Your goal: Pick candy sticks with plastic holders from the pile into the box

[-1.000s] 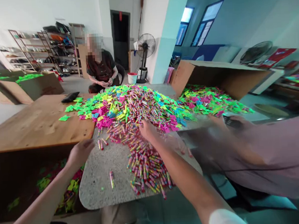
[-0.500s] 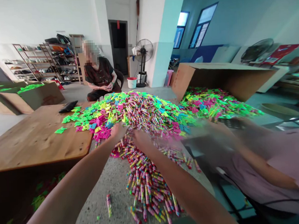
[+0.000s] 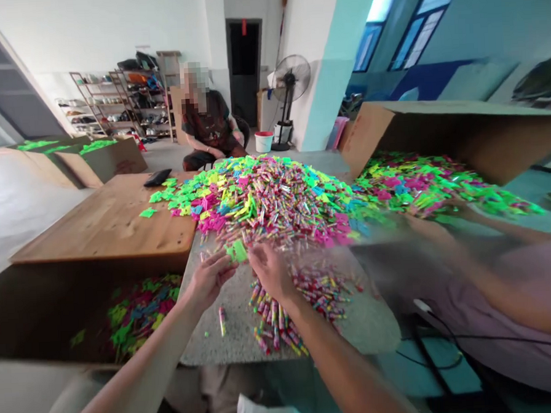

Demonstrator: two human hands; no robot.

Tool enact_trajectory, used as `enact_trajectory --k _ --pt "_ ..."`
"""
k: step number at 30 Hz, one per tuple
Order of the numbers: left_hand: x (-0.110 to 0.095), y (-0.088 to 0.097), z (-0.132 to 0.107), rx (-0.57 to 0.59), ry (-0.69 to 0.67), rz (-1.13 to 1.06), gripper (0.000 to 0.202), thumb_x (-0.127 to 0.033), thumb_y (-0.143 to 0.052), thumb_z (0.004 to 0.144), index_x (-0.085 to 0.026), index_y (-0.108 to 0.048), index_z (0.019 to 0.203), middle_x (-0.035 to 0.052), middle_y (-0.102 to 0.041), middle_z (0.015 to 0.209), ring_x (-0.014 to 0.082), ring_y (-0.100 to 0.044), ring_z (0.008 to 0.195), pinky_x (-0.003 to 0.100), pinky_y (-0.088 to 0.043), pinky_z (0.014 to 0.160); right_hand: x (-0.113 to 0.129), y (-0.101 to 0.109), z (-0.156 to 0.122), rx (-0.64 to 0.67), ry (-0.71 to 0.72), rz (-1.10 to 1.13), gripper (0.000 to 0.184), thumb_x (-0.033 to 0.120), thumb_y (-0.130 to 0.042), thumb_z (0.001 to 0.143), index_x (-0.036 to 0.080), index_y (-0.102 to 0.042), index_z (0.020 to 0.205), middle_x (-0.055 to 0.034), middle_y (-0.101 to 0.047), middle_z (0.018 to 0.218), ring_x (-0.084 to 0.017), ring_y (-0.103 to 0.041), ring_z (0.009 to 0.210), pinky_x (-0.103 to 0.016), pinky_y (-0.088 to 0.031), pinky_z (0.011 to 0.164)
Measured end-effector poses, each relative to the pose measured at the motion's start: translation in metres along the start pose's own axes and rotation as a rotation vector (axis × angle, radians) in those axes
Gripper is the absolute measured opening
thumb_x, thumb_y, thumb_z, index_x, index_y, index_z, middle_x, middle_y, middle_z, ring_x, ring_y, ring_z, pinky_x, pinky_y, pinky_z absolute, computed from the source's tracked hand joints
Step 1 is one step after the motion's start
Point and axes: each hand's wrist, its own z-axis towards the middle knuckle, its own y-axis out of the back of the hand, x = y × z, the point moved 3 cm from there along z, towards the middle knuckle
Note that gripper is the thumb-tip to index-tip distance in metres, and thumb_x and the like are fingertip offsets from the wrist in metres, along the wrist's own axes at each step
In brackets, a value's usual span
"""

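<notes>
My left hand (image 3: pixel 213 276) pinches the left edge of a flat bright green plastic piece (image 3: pixel 236 251) just above the near side of the table. Closed fingers of my right hand (image 3: pixel 270 269) meet at the piece's right edge; whatever lies between them is too small to make out. Beyond both hands rises a heap of small printed tubes (image 3: pixel 279 197), pink, yellow and red, with green, yellow, blue and pink plastic pieces (image 3: pixel 211 220) around it. More tubes (image 3: pixel 281 320) lie loose on the stone-like tabletop (image 3: pixel 378 324) below my right forearm.
An open box (image 3: pixel 13 306) holding coloured pieces stands below the wooden board (image 3: pixel 96 222) at left. A tipped carton (image 3: pixel 373 133) spills pieces at right, where a co-worker's arms (image 3: pixel 448 247) reach in. Another person (image 3: pixel 213 123) sits behind the heap.
Both hands have come back from the heap toward me, and the green piece now shows between them. The camera view has swung left and down.
</notes>
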Motion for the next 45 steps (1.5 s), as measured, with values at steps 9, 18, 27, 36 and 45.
enact_trajectory --k 9,18,27,36,45 --pt "-0.01 0.028 -0.086 0.009 0.069 -0.162 0.024 -0.019 -0.085 0.073 -0.014 -0.069 0.09 0.0038 -0.073 0.081 0.0137 -0.072 0.067 0.018 -0.057 0.054 0.052 -0.032 -0.052 0.122 -0.081 0.137 0.033 0.05 -0.058 0.096 0.021 -0.065 0.108 -0.0011 -0.066 0.081 -0.013 -0.054 0.061 -0.024 -0.044 0.055" --pt "-0.019 0.056 -0.111 0.022 -0.002 -0.09 0.029 -0.029 -0.09 0.071 -0.015 -0.07 0.087 -0.0041 -0.06 0.067 0.0045 -0.055 0.052 0.014 -0.045 0.046 0.066 -0.042 -0.069 0.267 -0.099 0.139 0.031 0.045 -0.062 0.093 0.02 -0.07 0.111 0.0002 -0.067 0.08 -0.011 -0.051 0.056 -0.023 -0.042 0.052" --pt "-0.019 0.05 -0.121 0.022 -0.1 0.048 0.032 -0.038 -0.086 0.074 -0.017 -0.071 0.091 0.0006 -0.069 0.079 0.0098 -0.064 0.063 0.016 -0.048 0.048 0.088 -0.044 -0.078 0.238 0.03 -0.067 0.028 0.044 -0.062 0.091 0.02 -0.073 0.102 -0.0056 -0.075 0.095 -0.02 -0.068 0.086 -0.031 -0.053 0.081" --pt "-0.015 0.052 -0.118 0.041 -0.054 -0.003 0.032 -0.038 -0.087 0.073 -0.017 -0.07 0.09 -0.0009 -0.066 0.074 0.0075 -0.061 0.057 0.015 -0.047 0.047 0.051 -0.048 -0.077 0.33 -0.309 0.294 0.031 0.043 -0.069 0.086 0.019 -0.072 0.105 0.0053 -0.055 0.062 -0.01 -0.046 0.05 -0.023 -0.038 0.048" --pt "0.001 0.057 -0.114 0.024 0.072 -0.132 0.031 -0.03 -0.09 0.068 -0.016 -0.069 0.086 0.0005 -0.067 0.069 0.0106 -0.065 0.056 0.017 -0.05 0.047 0.04 -0.057 -0.085 0.379 -0.473 0.54 0.038 0.043 -0.078 0.078 0.018 -0.07 0.105 0.0053 -0.059 0.065 -0.007 -0.045 0.046 -0.02 -0.036 0.044"
